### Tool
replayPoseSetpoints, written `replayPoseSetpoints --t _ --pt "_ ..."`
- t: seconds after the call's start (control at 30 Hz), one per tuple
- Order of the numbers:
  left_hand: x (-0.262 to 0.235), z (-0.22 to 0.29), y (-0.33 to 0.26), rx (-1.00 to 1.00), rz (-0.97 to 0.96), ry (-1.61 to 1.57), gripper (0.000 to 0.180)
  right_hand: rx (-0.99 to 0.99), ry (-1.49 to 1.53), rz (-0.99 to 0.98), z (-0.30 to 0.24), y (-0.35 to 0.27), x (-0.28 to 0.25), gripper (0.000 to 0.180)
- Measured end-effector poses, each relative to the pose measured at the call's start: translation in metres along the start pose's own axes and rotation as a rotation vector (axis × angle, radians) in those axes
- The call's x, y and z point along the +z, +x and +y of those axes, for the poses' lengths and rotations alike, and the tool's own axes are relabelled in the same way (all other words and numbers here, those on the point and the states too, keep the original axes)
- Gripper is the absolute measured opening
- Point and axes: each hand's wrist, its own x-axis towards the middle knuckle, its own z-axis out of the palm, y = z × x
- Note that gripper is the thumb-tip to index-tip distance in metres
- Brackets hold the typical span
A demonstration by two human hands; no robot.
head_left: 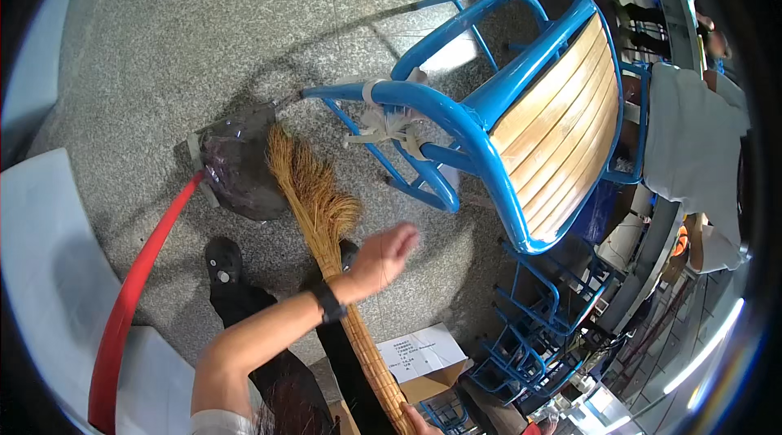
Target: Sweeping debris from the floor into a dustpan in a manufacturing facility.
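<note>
Floor [163, 44] of speckled grey stone is being seen from above, and places are being given here relative to the straw broom [322, 207]. Far to the left of the broom, a pale bench-like surface [49, 272] is being shown at the picture's edge. Just left of the broom, a red handle [138, 280] is being run down to a dark dustpan [240, 170], which is being rested on the floor right beside the bristles. Below the bristles, a black shoe [222, 260] is being planted on the floor. Across the broom's bound stem, the left hand [384, 254] is being held with fingers loosely curled and apart, nothing being pinched; a black watch [328, 302] is being worn at its wrist. At the stem's lower end, the right hand [423, 421] is being wrapped around the broom, though only part of it is being shown. Right of the broom, a blue metal chair [521, 117] with wooden slats is being tipped over. Farther right, another person [692, 150] in a white shirt is being seen.
</note>
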Motion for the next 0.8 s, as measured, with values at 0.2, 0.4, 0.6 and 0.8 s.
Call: replayPoseSetpoints --t 0.2,0.4,0.6,0.8 --pt "0.03 0.076 0.051 -0.248 0.011 -0.554 0.022 0.157 -0.081 -0.051 -0.003 0.0 0.004 0.085" --pt "0.002 0.073 0.074 -0.323 -0.35 -0.702 0.017 0.093 -0.003 -0.008 -0.001 -0.001 0.01 0.086" --pt "-0.084 0.049 0.001 -0.525 -0.311 -0.765 0.02 0.191 -0.028 -0.045 -0.007 -0.004 0.014 0.082" --pt "-0.114 0.07 0.008 -0.5 -0.289 -0.644 0.019 0.015 -0.091 0.035 0.01 -0.005 0.025 0.083"
